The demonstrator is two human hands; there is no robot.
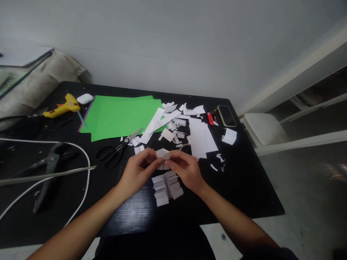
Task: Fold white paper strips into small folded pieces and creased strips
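Between my two hands, above the black table, is a small folded piece of white paper (163, 154). My left hand (141, 169) pinches its left side, thumb at the front. The right side is gripped by my right hand (187, 169), its thumb close to the other. Just below, on the tabletop, lies a cluster of folded white paper pieces (162, 188) set side by side in two columns. Black-handled scissors (119, 147) rest to the left of my left hand, blades pointing away. Beyond my hands spreads a heap of white paper scraps (176, 126).
Green sheets (121, 115) lie at the back left of the black table (233, 195), near a yellow glue gun (66, 105) and a white mouse (85, 98). White cables (88, 169) loop over large shears (50, 169). A red lighter (210, 118) and a phone (227, 116) sit back right.
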